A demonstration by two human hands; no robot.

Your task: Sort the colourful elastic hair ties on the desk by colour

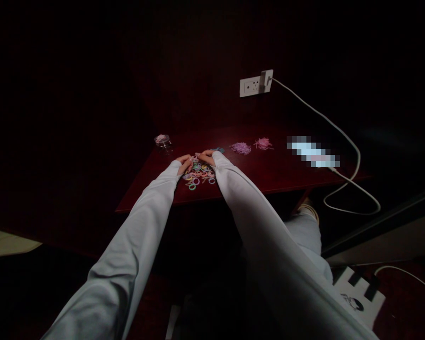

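Observation:
A heap of small hair ties [199, 175] in pastel colours, several of them plainly ring-shaped, lies near the front edge of a dark red table [156, 182]. Over the heap's far side, my left hand [185, 163] has its fingers bent and closed at the tips. Opposite it, my right hand [207, 157] is closed too, its thumb and forefinger drawn together. Between the fingertips shows a pale hair tie [194, 158], small and partly covered. Just behind my right hand is a bluish-green pile [218, 149], partly hidden by the sleeve.
Further right lie a purple pile [241, 148] and a pink pile [263, 143]. A clear jar [163, 142] with something pink stands at the back left. A blurred-out bright device [313, 153] lies at right, its white cable [326, 118] running to a wall socket [251, 87].

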